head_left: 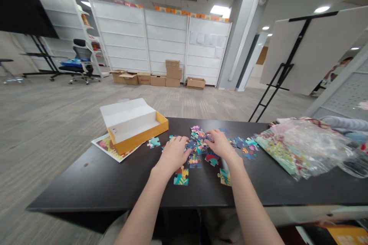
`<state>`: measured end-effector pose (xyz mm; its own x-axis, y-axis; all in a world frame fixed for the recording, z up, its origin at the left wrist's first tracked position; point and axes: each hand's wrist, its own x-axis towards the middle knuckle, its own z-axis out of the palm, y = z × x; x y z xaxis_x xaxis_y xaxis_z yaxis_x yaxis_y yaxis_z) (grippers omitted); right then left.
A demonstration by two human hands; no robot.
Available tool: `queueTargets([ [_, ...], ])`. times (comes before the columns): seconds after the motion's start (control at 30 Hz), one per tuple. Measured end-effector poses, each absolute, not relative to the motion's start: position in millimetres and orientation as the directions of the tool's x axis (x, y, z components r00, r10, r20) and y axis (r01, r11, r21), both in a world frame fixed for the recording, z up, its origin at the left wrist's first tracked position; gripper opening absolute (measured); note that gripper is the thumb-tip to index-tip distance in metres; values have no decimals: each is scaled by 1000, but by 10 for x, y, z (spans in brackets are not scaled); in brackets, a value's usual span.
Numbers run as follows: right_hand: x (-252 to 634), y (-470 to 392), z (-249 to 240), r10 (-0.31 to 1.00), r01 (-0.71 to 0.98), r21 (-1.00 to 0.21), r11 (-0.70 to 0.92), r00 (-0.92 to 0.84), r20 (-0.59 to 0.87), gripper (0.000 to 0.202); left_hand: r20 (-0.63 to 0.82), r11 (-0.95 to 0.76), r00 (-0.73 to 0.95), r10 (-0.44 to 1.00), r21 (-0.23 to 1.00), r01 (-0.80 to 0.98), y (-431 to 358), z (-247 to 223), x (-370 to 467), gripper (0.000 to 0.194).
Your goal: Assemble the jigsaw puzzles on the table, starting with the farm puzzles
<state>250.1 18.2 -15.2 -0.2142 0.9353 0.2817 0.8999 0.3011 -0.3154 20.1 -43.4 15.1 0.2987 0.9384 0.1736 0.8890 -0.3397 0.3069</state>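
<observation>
Colourful jigsaw pieces lie in a loose heap on the black table, with more scattered around it. My left hand rests palm down at the heap's left side, its fingers apart and its thumb near a dark blue piece. On the other side, my right hand reaches in with spread, slightly bent fingers touching the heap's edge. Closer to me are a teal and yellow piece, a piece with a red curve and a green leaf-patterned piece. What lies under my palms is hidden.
An open yellow box with a white inside stands on a picture sheet at left. Clear plastic bags cover the table's right part. Beyond the black table are cardboard boxes and a whiteboard stand.
</observation>
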Motion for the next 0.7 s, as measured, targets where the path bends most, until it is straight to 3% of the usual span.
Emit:
queueTargets([
  [0.13,2376,226,-205,941,895,-311,320,-261,216,42,158,-316,282,946,278,907,-357,83,230,39],
  [0.3,2328,234,-190,955,913,-296,281,-235,181,46,132,-309,282,950,278,909,-317,53,234,34],
  [0.53,2314,225,-168,960,920,-288,264,-222,172,31,242,-288,220,945,298,910,-313,120,152,34],
  [0.7,2358,201,-134,951,890,-361,278,-202,234,25,270,-246,165,949,302,921,-340,220,-200,35],
])
